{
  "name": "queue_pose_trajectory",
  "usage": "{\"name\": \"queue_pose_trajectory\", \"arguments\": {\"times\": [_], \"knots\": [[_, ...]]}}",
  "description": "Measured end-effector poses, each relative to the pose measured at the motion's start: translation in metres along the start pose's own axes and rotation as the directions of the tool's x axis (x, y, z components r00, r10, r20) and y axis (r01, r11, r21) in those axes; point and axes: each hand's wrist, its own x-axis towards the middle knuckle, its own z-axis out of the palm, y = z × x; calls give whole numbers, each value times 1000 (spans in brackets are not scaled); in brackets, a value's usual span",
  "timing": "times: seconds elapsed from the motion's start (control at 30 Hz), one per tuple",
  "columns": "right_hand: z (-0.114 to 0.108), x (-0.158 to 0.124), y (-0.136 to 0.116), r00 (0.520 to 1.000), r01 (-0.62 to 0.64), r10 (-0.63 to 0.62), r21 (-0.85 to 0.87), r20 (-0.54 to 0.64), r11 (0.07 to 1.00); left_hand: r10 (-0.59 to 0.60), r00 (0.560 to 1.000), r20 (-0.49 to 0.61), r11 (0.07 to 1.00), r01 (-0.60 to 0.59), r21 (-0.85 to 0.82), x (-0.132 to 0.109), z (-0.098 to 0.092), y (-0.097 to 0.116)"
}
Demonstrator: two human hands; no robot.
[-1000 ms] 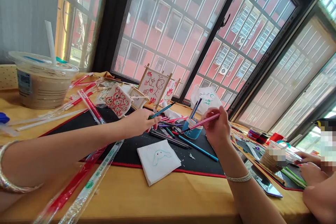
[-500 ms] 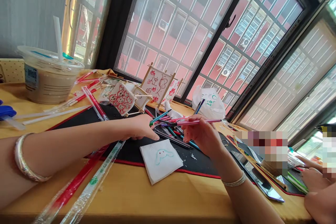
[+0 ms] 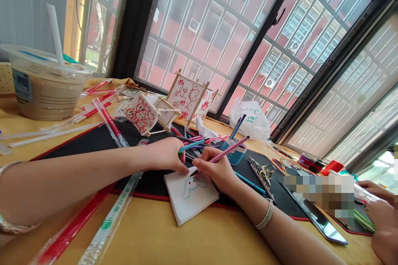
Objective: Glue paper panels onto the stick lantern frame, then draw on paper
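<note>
My right hand [image 3: 216,167] is closed around a pink marker pen [image 3: 231,148]. The pen slants, its dark tip down at a folded white napkin [image 3: 182,209], close to the top of a teal line drawing of a long-eared animal head. My left hand [image 3: 169,153] lies at the napkin's upper left corner, its thumb near the paper edge. A teal marker pen [image 3: 195,145] sticks out from its curled fingers; part of the grip is hidden. Behind the hands, several loose pens lie on a black mat [image 3: 149,182] beside a blue pen cup [image 3: 236,155].
At left stands a lidded drink cup [image 3: 49,95] with a straw. Painted stick-framed panels [image 3: 186,97] and a white plastic bag [image 3: 250,120] are near the window. Plastic-wrapped strips [image 3: 108,223] cross the yellow tablecloth. A phone [image 3: 317,215] and another person's hands [image 3: 381,211] are at right.
My right hand has come down and left to the napkin, tilting the pink marker from level to slanted, tip down. The left hand stays near the napkin corner. The view has shifted slightly.
</note>
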Motion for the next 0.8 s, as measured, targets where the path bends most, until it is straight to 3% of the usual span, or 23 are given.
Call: {"name": "queue_pose_trajectory", "arguments": {"times": [0.1,0.3,0.53,0.8], "knots": [[4,-1,2,996,75,-82,-162,-36,984,44,999,-2,999,-44,29,-1,1,0],[3,-1,5,987,150,-161,-327,-8,933,34,999,-4,995,-33,98,-3,3,1],[1,-1,8,975,215,-218,-411,40,886,42,999,-6,988,-41,150,-3,4,2],[3,0,5,990,133,-144,-372,-2,919,58,998,28,988,-61,142,-4,2,4]]}}
